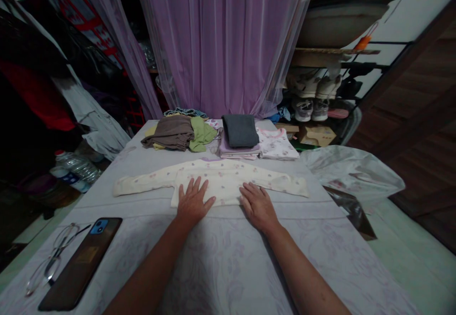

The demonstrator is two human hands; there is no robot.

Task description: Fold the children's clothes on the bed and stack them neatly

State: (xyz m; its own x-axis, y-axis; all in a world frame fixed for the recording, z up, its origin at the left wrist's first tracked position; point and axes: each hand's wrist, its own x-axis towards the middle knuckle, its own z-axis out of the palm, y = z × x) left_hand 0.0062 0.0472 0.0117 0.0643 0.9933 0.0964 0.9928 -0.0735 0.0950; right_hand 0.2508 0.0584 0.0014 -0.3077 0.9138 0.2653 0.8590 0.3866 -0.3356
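A cream long-sleeved shirt (213, 177) with small printed motifs lies flat across the table, its sleeves stretched out to both sides. On its lower left part rests my left hand (194, 201), palm down with the fingers spread. My right hand (258, 205) lies flat on the shirt's lower right part, fingers stretched out and close together. Neither hand grips anything. Beyond the shirt stand a loose heap of clothes with a brown garment (171, 132) and a green garment (202, 134), and a folded stack topped by a dark grey garment (240, 130).
A smartphone (81, 262) and eyeglasses (53, 258) lie at the table's near left. Beside the dark stack is a folded white printed garment (277, 143). Purple curtains (221, 44) hang behind the table. A plastic bag (352, 172) and shoes (309, 108) are at the right.
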